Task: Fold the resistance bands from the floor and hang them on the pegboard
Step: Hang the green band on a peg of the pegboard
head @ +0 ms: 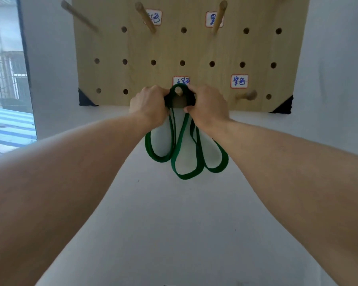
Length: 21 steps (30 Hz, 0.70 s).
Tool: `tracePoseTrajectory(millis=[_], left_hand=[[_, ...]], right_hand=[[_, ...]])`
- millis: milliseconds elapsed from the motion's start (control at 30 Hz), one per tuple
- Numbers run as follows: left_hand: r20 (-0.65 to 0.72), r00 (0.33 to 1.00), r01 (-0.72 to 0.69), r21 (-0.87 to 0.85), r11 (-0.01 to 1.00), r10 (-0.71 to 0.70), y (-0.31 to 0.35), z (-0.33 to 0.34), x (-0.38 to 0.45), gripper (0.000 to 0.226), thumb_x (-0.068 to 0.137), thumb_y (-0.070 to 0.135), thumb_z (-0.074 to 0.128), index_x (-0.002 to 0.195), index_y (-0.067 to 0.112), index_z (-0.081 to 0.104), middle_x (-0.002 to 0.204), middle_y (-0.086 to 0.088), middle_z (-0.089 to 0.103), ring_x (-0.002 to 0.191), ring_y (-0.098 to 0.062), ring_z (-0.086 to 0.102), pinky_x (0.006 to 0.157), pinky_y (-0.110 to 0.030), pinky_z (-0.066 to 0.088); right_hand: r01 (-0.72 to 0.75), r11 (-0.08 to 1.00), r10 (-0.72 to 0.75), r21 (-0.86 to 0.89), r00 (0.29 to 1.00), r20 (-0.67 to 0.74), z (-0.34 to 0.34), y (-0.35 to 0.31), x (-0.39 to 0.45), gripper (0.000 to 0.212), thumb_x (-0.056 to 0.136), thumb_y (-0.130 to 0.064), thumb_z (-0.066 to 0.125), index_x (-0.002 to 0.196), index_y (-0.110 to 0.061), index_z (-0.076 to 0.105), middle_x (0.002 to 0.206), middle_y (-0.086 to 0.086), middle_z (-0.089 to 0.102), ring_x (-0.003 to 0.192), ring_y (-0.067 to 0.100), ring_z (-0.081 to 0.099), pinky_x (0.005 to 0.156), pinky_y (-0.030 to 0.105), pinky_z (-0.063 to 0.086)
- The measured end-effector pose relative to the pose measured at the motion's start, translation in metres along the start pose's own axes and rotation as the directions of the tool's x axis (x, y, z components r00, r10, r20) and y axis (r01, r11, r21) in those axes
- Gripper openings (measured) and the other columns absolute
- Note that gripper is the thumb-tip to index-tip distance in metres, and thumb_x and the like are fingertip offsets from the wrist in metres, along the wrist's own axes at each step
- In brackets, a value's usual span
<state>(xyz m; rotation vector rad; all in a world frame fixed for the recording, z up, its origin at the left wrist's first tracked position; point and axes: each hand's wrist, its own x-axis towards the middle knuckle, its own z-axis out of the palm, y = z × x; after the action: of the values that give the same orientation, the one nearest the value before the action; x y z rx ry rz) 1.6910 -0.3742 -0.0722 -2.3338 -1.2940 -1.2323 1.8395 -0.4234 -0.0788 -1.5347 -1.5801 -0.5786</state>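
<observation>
White wall [174, 223], window [6, 79] at left with barred building [8, 75] outside.

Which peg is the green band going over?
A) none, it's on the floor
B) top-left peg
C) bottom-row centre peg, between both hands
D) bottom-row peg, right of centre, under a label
C: the green band loops over the centre bottom peg, with the left hand and right hand gripping it either side.

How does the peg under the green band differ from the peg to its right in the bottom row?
The middle peg carries the folded green band, gripped by the left hand and the right hand; the right peg is bare and untouched. Both are wooden, on the pegboard, each below a label.
</observation>
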Motion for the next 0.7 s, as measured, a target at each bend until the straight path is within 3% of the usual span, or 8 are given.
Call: tracePoseTrajectory(millis=[67,133,233,333,467,600,700], left_hand=[[0.046,0.999,-0.008,-0.013,1.000,0.009,-0.003,0.002,-0.010,0.061,0.089,0.022,0.074,0.145,0.027,0.052,0.128,-0.007,0.064,0.105,-0.030,0.062,0.078,-0.037,0.050],[0.084,0.996,-0.017,-0.028,0.999,0.019,-0.006,0.006,-0.024,0.078,0.086,0.024,0.078,0.154,0.021,0.039,0.142,-0.008,0.054,0.124,-0.031,0.055,0.095,-0.040,0.049],[0.107,0.994,-0.010,-0.034,0.999,0.014,-0.013,0.007,-0.046,0.084,0.085,0.026,0.079,0.156,0.020,0.035,0.155,-0.004,0.043,0.138,-0.029,0.043,0.110,-0.046,0.043],[0.149,0.989,-0.001,-0.039,0.999,0.006,-0.019,0.002,-0.068,0.081,0.085,0.026,0.078,0.155,0.019,0.038,0.155,-0.005,0.043,0.140,-0.028,0.039,0.112,-0.046,0.039],[0.196,0.981,0.018,-0.049,0.999,-0.009,-0.021,-0.011,-0.096,0.077,0.085,0.029,0.078,0.153,0.021,0.042,0.154,-0.005,0.045,0.139,-0.028,0.041,0.112,-0.046,0.040],[0.237,0.970,0.061,-0.033,0.998,-0.051,-0.022,-0.024,-0.137,0.075,0.086,0.032,0.077,0.152,0.022,0.042,0.153,-0.004,0.046,0.140,-0.026,0.042,0.111,-0.043,0.040],[0.271,0.959,0.085,-0.009,0.996,-0.080,-0.028,-0.029,-0.166,0.077,0.087,0.034,0.077,0.153,0.023,0.040,0.156,-0.002,0.043,0.143,-0.025,0.040,0.113,-0.042,0.037]], right_hand=[[-0.007,0.998,0.008,-0.060,1.000,0.002,-0.003,-0.001,-0.008,0.049,0.095,-0.019,0.071,0.142,-0.028,0.060,0.133,0.002,0.063,0.124,0.026,0.058,0.095,0.039,0.047],[-0.014,0.996,0.016,-0.085,1.000,0.027,-0.008,-0.003,-0.017,0.056,0.097,-0.021,0.071,0.149,-0.026,0.053,0.142,0.002,0.057,0.130,0.025,0.053,0.099,0.039,0.046],[-0.005,0.996,0.011,-0.094,0.998,0.062,-0.017,-0.008,-0.032,0.056,0.098,-0.024,0.070,0.150,-0.024,0.052,0.148,0.001,0.053,0.135,0.023,0.050,0.103,0.039,0.045],[-0.005,0.995,0.017,-0.100,0.993,0.116,-0.021,-0.014,-0.047,0.050,0.100,-0.027,0.067,0.148,-0.025,0.054,0.149,0.000,0.053,0.135,0.024,0.051,0.104,0.040,0.044],[-0.021,0.996,0.035,-0.083,0.985,0.169,-0.024,-0.023,-0.075,0.043,0.101,-0.031,0.065,0.143,-0.026,0.058,0.146,0.000,0.055,0.127,0.026,0.056,0.091,0.036,0.043],[-0.030,0.997,0.047,-0.078,0.973,0.226,-0.016,-0.038,-0.110,0.050,0.099,-0.035,0.067,0.148,-0.030,0.054,0.153,-0.001,0.052,0.137,0.023,0.051,0.103,0.039,0.046],[-0.014,0.996,0.039,-0.093,0.960,0.276,-0.009,-0.048,-0.135,0.051,0.100,-0.036,0.066,0.149,-0.029,0.053,0.153,-0.002,0.051,0.140,0.023,0.049,0.104,0.039,0.045]])
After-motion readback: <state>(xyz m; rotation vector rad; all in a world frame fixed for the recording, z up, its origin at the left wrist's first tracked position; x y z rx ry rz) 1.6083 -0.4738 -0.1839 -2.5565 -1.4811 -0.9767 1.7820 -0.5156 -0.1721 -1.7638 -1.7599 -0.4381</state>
